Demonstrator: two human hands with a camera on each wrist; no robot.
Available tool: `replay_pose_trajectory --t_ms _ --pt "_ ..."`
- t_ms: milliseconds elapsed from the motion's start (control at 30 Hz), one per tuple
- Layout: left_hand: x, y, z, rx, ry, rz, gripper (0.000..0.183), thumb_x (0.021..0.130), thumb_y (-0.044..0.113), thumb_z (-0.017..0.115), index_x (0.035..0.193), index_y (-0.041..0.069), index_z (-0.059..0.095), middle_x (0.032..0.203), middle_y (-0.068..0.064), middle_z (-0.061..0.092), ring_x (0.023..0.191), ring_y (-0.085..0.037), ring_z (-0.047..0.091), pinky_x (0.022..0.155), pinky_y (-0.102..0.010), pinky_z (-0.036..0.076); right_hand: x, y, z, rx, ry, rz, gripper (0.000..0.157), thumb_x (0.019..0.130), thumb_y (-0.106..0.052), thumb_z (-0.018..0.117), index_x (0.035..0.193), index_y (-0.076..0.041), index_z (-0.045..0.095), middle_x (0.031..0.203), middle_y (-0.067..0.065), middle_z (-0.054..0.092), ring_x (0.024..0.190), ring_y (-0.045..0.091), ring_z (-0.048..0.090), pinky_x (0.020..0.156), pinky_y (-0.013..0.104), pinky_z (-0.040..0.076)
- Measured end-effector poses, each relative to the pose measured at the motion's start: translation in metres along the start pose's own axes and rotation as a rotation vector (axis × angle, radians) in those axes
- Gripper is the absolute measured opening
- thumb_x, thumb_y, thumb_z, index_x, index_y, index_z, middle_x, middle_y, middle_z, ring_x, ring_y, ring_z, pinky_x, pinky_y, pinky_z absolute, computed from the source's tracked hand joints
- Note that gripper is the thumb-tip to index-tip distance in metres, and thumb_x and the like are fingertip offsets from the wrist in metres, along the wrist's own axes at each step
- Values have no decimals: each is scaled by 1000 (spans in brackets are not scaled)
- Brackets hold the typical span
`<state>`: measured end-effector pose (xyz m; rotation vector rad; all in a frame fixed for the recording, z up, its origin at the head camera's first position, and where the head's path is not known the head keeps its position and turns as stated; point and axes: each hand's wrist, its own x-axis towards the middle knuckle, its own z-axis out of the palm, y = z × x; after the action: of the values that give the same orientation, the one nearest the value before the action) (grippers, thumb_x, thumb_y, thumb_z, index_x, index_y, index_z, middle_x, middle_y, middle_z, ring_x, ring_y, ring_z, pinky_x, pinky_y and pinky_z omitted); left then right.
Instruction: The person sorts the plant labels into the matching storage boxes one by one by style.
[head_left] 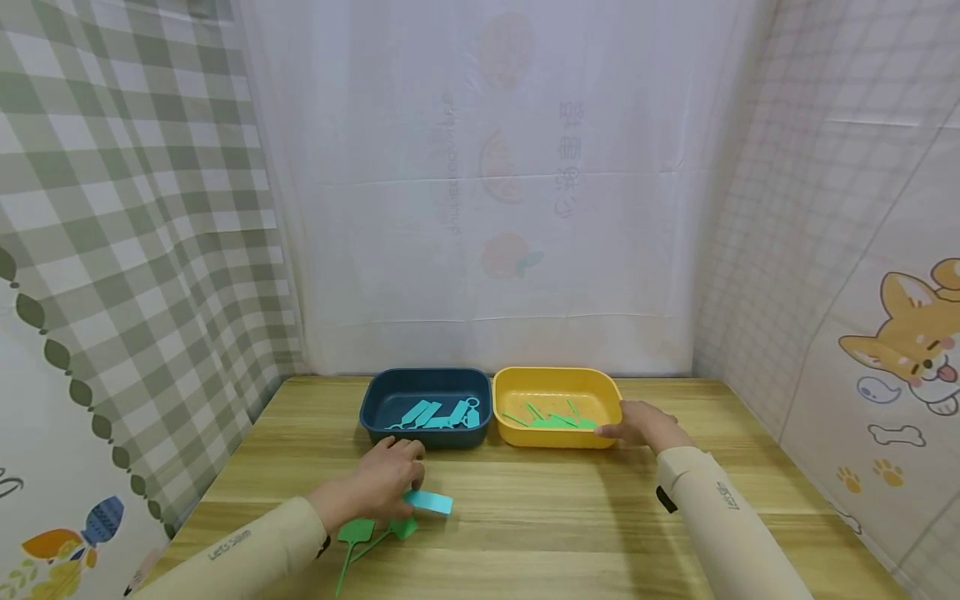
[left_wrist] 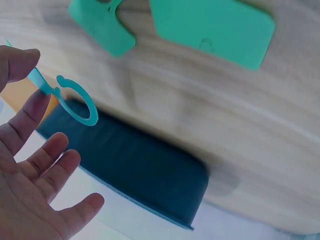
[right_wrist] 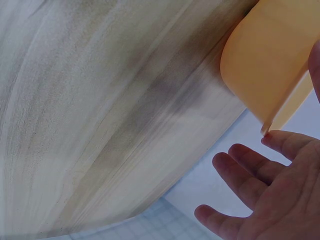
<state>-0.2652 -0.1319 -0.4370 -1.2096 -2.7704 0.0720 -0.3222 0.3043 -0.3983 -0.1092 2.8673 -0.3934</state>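
My left hand [head_left: 386, 479] pinches a turquoise plastic tag [head_left: 431, 502] between thumb and index finger, above the table in front of the dark blue bin. The tag's open ring end [left_wrist: 93, 116] points away from the fingertips in the left wrist view, the other fingers spread loosely. Below that hand lie green plastic tags with thin stems [head_left: 357, 531]. My right hand [head_left: 647, 423] is at the right end of the yellow bin [head_left: 555, 438], its index fingertip right at the rim and its fingers fairly straight.
Several turquoise tags [head_left: 427, 412] lie in the dark blue bin [head_left: 442, 438]. Green stemmed tags [head_left: 551, 422] lie in the yellow bin beside it. Both bins stand at the back of the wooden table [head_left: 555, 525], before a white curtain [head_left: 397, 250], with cloth walls on both sides.
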Motion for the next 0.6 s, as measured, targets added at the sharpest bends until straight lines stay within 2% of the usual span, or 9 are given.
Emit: replay_pose_trajectory --t_ms 167,433,600 --pt "5 -6 -8 14 24 1 22 70 30 84 76 21 65 110 -3 56 106 -25 56 95 -58 45 1 0 0 2 -2 -9 55 95 -44 65 126 0 56 127 30 58 117 52 52 90 81 30" --pt "17 -22 -15 8 36 -37 19 71 26 83 76 21 65 113 -6 58 105 -26 56 93 -57 45 1 -1 0 0 0 0 53 94 -45 65 121 0 57 123 28 60 115 50 53 90 80 30" --pt "22 -31 -22 13 30 -68 21 73 26 81 74 20 62 117 -9 57 107 -29 56 93 -58 44 0 -1 0 4 -4 6 55 95 -44 65 124 2 56 124 29 59 116 50 53 91 81 29"
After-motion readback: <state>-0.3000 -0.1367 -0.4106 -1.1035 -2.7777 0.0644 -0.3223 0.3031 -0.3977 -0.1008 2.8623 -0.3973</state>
